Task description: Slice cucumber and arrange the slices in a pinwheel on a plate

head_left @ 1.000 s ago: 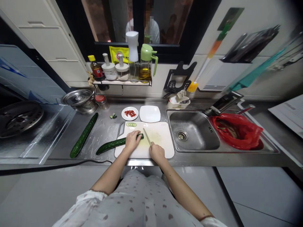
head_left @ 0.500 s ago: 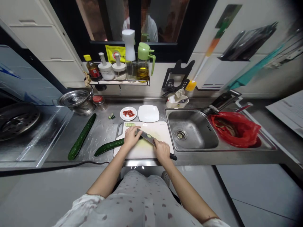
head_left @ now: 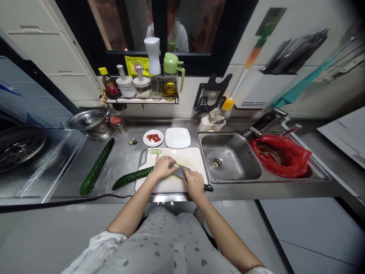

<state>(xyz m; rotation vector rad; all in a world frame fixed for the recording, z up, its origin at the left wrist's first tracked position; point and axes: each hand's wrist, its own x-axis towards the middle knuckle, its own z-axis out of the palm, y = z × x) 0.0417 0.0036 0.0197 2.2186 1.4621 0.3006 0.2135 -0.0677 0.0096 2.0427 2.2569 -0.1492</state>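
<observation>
My right hand (head_left: 195, 183) is closed round a kitchen knife (head_left: 180, 173), its black handle end jutting out to the right. The blade slants over the white cutting board (head_left: 196, 160). A pale cucumber slice (head_left: 176, 166) sits at the upper part of the blade, and my left hand (head_left: 164, 168) has thumb and fingertips closed on it. Under that hand a cut cucumber (head_left: 131, 178) runs off the board's left side; its cut end is hidden. Several overlapping cucumber slices (head_left: 155, 151) lie at the board's top left.
Behind the board stand a plate of chopped red pieces (head_left: 153, 138) and a white square plate (head_left: 177, 137). A whole cucumber (head_left: 97, 167) and small cucumber ends (head_left: 132, 141) lie left. To the right are the sink (head_left: 230, 156) and a red plastic bag (head_left: 281, 156).
My left hand has moved right and slightly down, from behind the blade to the slice stuck on it. My right hand keeps the knife in nearly the same place.
</observation>
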